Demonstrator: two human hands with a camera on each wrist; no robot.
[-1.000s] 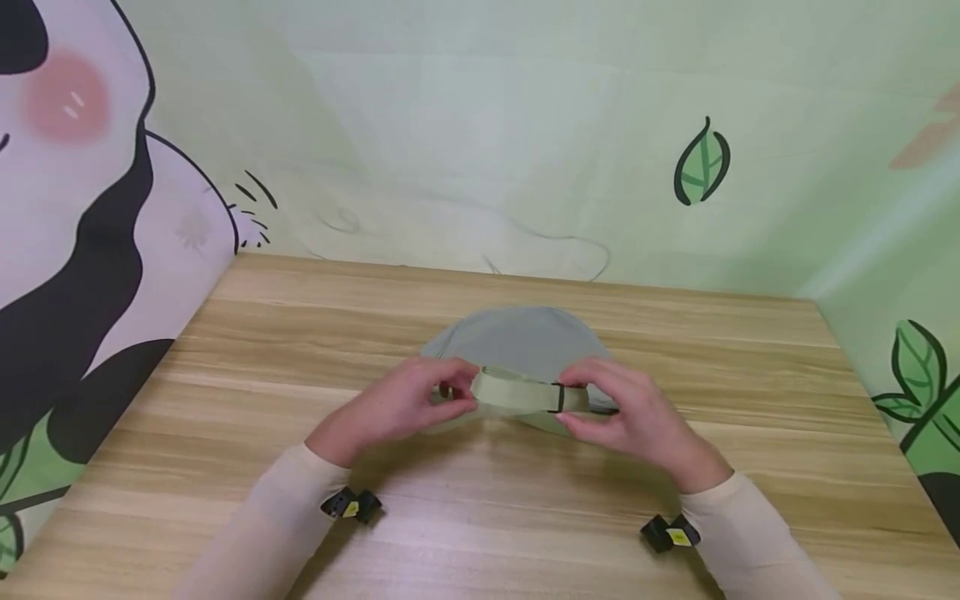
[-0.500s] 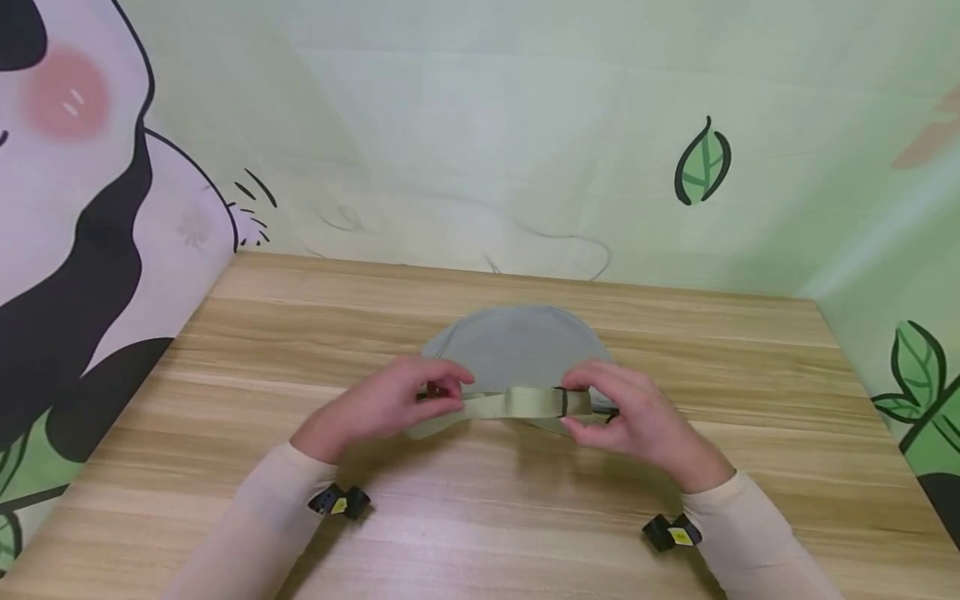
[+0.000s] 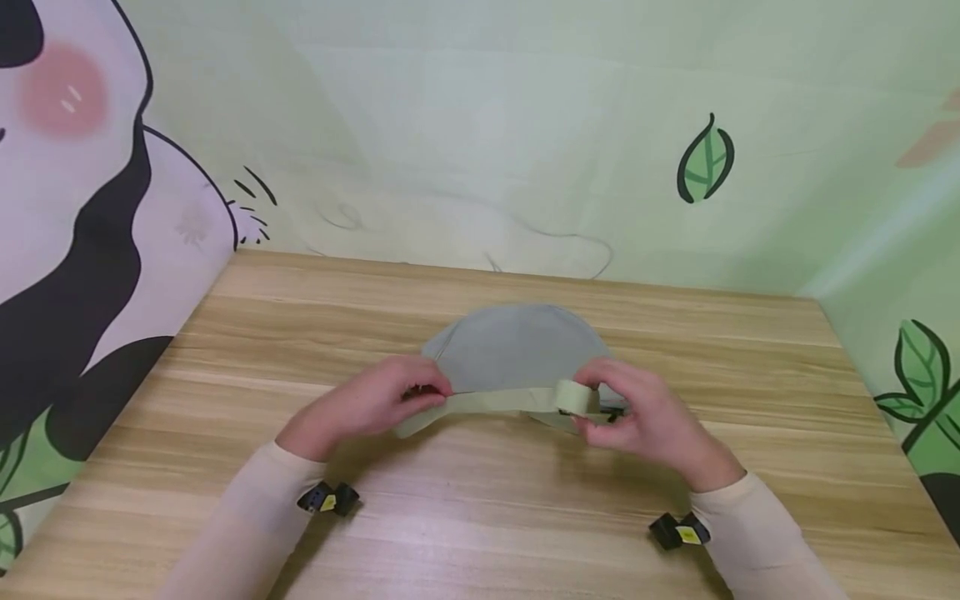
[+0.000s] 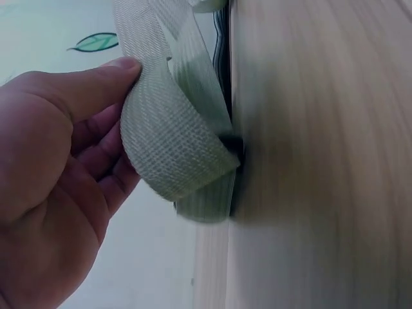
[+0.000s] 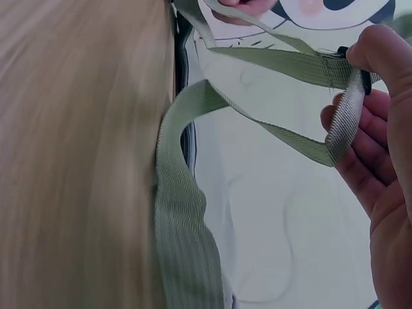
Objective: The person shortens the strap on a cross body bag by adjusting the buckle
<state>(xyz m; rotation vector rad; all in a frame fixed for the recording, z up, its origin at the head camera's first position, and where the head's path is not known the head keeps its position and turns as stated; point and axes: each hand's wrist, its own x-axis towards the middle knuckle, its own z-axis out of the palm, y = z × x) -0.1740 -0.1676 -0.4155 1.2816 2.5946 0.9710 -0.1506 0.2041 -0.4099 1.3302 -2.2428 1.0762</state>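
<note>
A grey, half-round fabric bag (image 3: 525, 342) lies on the wooden table, its pale green webbing strap (image 3: 502, 402) along the near side. The left hand (image 3: 367, 404) pinches the strap between thumb and fingers toward its left end. In the left wrist view a loop of webbing (image 4: 170, 135) curls down beside the thumb. At the other end the right hand (image 3: 641, 408) pinches the strap at a black slider buckle (image 5: 365, 78), partly covered by the thumb. A small loop of strap (image 3: 572, 397) stands up just left of those fingers.
The wooden table (image 3: 480, 517) meets a pale green printed backdrop (image 3: 465, 125) behind the bag. A panda print (image 3: 97, 217) covers the left side. Small black camera mounts, left (image 3: 328, 500) and right (image 3: 678, 531), sit at the cuffs.
The left hand has moved left and slightly down, drawing the strap along. The raised webbing loop has shifted right and shrunk beside the right hand, which has edged slightly right.
</note>
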